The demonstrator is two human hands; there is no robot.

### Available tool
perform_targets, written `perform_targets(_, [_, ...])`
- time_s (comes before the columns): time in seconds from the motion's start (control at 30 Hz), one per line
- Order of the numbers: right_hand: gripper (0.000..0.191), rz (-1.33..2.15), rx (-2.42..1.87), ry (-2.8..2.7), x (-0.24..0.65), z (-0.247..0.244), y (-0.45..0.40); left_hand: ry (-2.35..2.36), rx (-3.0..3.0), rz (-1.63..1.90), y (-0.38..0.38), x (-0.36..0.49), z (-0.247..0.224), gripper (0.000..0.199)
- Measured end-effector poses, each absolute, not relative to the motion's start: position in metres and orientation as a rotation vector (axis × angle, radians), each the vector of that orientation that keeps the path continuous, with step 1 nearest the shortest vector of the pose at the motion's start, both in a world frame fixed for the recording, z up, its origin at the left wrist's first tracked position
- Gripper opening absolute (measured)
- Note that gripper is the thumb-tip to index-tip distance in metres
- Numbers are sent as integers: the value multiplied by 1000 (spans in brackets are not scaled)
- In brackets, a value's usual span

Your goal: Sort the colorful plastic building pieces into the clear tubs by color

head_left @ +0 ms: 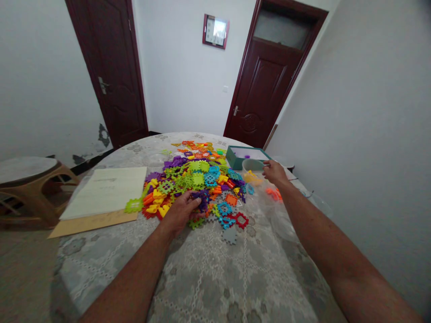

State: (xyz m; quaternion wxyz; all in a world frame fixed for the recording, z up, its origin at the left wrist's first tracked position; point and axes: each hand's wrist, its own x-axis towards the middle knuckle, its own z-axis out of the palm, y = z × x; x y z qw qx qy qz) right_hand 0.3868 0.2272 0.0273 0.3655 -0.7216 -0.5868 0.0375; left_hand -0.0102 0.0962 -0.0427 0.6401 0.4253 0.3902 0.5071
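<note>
A heap of colourful plastic pieces (198, 177) covers the middle of the table. My left hand (183, 210) is at its near edge, fingers closed on purple pieces (201, 200). Farther right, my right hand (274, 172) is at the rim of a clear round container (252, 166) with yellow pieces (252, 178) inside; its fingers are bent together, and whatever they hold is too small to make out. Orange-red pieces (274, 194) lie just below that hand. Near the heap's front lie a red frame piece (241, 220) and a grey square (229, 236).
Behind the clear container stands a green box (235, 158) with a purple piece inside. Open white paper (106, 188) and a brown strip (97, 223) lie at the left. A stool (33, 188) stands beyond the table's left edge. Clear plastic (284, 224) lies on the right.
</note>
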Motion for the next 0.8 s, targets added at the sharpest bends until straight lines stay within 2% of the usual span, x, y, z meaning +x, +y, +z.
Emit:
perform_targets(0.17, [34,281,-1740,-1579,355,41,206,866,960,1162,95,-9,-43,26])
perform_targets(0.33, [23,801,-1417,-1848,280,42,157,844,970,1164,93,-9,-42,30])
perform_targets(0.47, [35,1110,-1265,-1873,218,23,119,816,1000,1139,90,-10,-40,39])
perform_targets(0.67, [49,1081,-1213,-1802,176,-2,104,799,1044,1086,89,-9,-40,50])
perform_targets(0.8, [36,1241,-1222,-1691,179,-5,106,810,1062,1071,90,-8,-41,45])
